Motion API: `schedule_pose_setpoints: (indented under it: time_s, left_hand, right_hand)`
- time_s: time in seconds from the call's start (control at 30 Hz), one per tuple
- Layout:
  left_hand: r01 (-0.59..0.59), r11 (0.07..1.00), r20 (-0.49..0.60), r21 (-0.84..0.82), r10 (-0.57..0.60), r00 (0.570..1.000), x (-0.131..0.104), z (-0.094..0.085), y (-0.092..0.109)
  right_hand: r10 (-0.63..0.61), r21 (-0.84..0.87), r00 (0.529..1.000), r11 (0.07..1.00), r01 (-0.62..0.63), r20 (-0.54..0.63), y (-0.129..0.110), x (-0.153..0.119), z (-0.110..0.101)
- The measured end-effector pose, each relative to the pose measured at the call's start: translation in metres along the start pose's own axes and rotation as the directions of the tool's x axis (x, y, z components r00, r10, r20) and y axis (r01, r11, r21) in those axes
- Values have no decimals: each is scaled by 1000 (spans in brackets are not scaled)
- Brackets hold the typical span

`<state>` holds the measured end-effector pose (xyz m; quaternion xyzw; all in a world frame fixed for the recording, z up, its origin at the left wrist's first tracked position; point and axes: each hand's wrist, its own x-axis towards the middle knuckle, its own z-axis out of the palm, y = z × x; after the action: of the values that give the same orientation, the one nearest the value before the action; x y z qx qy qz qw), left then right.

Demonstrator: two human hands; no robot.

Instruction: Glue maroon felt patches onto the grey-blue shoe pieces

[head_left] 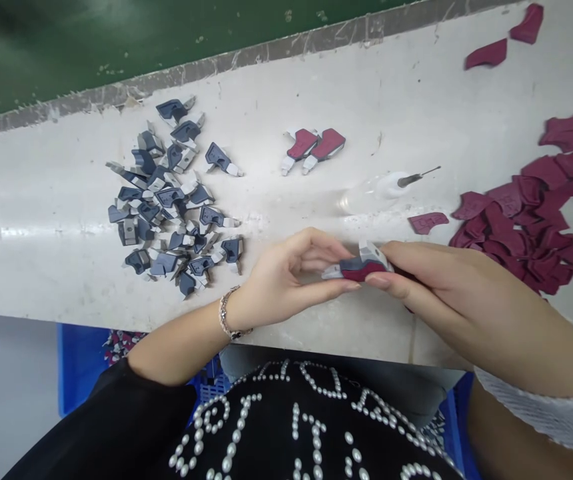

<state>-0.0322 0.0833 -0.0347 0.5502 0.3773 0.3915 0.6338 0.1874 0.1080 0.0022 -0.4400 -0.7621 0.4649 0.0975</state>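
Between my two hands, just above the table's near side, is a small grey plastic part (350,265) with a maroon cover piece (359,272) along its side. My left hand (296,273) pinches its left end, the thumb below and the fingers curled behind. At the other end, my right hand (416,280) grips it with thumb and forefinger. A pale block (370,252) sticks up from the part. What lies inside my right palm is mostly hidden, though something dark red shows beneath the fingers.
A pile of grey parts (169,200) lies left; maroon cover pieces (526,220) are heaped right. Two parts with maroon faces (319,147) rest at centre back. A clear needle-tipped bottle (376,190) lies beyond my hands. A blue crate (81,367) stands below the table's front edge.
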Motion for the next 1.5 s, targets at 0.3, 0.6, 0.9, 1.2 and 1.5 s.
schedule_pose_setpoints:
  time_s: [0.3, 0.6, 0.9, 1.2, 1.5]
  left_hand:
    - [-66, 915, 162, 399, 0, 987, -1, -1, 8]
    - [50, 996, 190, 74, -63, 980, 0, -1, 13]
    - [-83, 925, 156, 372, 26, 987, -2, 1, 4]
    - [-176, 892, 279, 417, 58, 958, -7, 4, 5]
    - [154, 502, -161, 851, -30, 986, -34, -26, 53]
  right_hand:
    - [-231, -313, 972, 921, 230, 34, -2, -5, -3]
    - [-255, -306, 955, 907, 290, 150, -2, 0, -17]
    - [-301, -387, 943, 860, 333, 142, -6, 1, -14]
    - [-339, -376, 925, 845, 380, 171, -12, -1, -1]
    - [80, -291, 992, 956, -48, 100, 14, -13, -45]
